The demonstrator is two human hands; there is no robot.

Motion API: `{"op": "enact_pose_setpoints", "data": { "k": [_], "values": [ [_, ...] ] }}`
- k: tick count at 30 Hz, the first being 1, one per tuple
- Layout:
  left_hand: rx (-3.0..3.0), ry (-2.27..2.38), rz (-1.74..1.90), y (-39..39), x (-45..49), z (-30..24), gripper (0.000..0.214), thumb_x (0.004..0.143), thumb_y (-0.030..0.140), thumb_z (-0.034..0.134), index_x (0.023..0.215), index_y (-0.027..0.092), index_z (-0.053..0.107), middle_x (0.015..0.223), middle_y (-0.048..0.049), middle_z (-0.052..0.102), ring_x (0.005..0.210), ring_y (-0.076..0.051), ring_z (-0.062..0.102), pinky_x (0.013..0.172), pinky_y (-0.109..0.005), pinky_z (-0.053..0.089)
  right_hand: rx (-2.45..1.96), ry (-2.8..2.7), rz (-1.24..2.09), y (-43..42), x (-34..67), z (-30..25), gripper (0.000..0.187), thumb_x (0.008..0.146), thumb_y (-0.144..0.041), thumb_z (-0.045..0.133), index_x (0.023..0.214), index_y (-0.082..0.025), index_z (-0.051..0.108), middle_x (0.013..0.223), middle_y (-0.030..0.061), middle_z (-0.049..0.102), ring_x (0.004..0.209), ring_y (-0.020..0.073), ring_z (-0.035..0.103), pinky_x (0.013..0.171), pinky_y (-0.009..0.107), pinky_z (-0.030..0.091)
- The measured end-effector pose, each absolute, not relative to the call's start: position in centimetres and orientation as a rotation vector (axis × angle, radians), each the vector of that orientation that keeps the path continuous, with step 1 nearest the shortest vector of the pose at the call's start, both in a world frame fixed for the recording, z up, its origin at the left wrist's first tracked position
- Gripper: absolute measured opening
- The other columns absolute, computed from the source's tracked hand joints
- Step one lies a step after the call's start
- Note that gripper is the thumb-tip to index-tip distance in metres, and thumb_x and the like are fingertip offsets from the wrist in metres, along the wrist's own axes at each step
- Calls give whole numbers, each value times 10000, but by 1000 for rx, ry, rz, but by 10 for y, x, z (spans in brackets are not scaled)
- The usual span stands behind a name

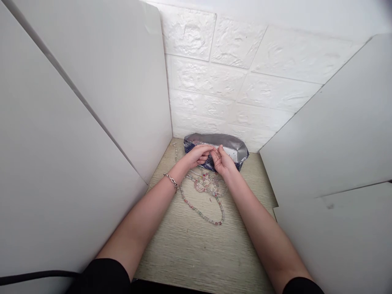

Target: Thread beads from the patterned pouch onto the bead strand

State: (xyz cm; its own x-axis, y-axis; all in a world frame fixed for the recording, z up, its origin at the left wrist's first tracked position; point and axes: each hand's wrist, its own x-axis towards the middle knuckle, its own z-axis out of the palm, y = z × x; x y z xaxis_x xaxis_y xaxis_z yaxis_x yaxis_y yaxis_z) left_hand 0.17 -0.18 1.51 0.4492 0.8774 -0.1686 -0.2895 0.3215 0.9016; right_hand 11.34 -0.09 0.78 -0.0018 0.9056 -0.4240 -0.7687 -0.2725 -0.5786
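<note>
My left hand and my right hand meet at the fingertips just above a crumpled silver and navy foil bag, and both rest close over its front. Their fingers are pinched together, and anything held between them is too small to make out. A long loose strand of small pale and pink beads lies tangled on the wood-grain tabletop below my hands. A thin end of it runs up beside the bag's left side. A silver chain bracelet circles my left wrist.
Tall white panels stand along the left side, and others stand along the right. A white textured brick-pattern wall closes the back. A black cable crosses the lower left corner.
</note>
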Motion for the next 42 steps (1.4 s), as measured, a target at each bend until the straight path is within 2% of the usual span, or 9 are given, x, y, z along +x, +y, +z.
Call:
{"op": "enact_pose_setpoints", "data": {
  "k": [8,10,12,14,16,21,26,33,42],
  "values": [
    [999,745,823,-4,2,18,194,665,332,556,650,164,459,450,91,188,335,-2,138,320,-160,52,-877,-176,1617,0,115,7,197,829,-227,413,655,-153,467,509,-29,559,487,36,556,496,107,491],
    [1017,745,822,-4,3,17,180,668,320,557,661,160,474,454,88,189,340,0,142,323,-163,56,-869,-200,1665,0,117,6,227,841,-269,388,654,-155,449,452,-48,506,387,22,482,377,85,419],
    [1034,735,843,-4,3,17,170,671,313,560,676,157,492,456,85,187,344,-1,143,326,-170,54,-854,-242,1744,0,118,5,276,845,-337,361,641,-162,420,364,-85,379,275,14,328,264,90,279],
    [1044,725,874,-4,4,16,161,678,310,554,689,156,508,455,82,181,345,-3,139,329,-179,49,-839,-270,1812,0,120,4,320,848,-389,323,624,-169,385,327,-107,253,240,19,198,232,117,168],
    [1052,725,893,-4,4,15,145,690,300,541,698,156,519,452,79,179,344,-5,136,332,-185,47,-832,-274,1857,-1,122,4,342,859,-398,281,613,-173,356,330,-107,210,246,26,164,240,130,139],
    [1068,706,883,-3,5,13,135,704,293,519,694,158,510,449,79,181,343,-5,131,331,-177,59,-810,-319,1951,-1,125,7,313,858,-284,203,612,-170,360,349,-81,239,271,45,197,263,152,160],
    [1061,730,879,-2,4,12,162,713,295,491,641,155,456,429,86,196,330,-4,140,320,-166,68,-755,-435,2010,0,126,5,229,808,-146,262,642,-144,420,356,-80,246,278,37,212,273,141,168],
    [1035,849,903,-4,10,14,165,704,328,469,655,170,457,384,100,196,290,-10,118,309,-169,63,-675,-477,1931,0,126,-2,63,799,-201,432,789,-173,488,404,-103,303,282,15,211,272,115,169],
    [1057,926,944,-3,14,12,140,675,297,483,637,163,472,383,100,206,290,-5,135,313,-166,93,-655,-498,1878,-3,126,-1,99,750,-229,518,848,-215,517,477,-107,430,279,-1,199,259,111,146]
  ]
}}
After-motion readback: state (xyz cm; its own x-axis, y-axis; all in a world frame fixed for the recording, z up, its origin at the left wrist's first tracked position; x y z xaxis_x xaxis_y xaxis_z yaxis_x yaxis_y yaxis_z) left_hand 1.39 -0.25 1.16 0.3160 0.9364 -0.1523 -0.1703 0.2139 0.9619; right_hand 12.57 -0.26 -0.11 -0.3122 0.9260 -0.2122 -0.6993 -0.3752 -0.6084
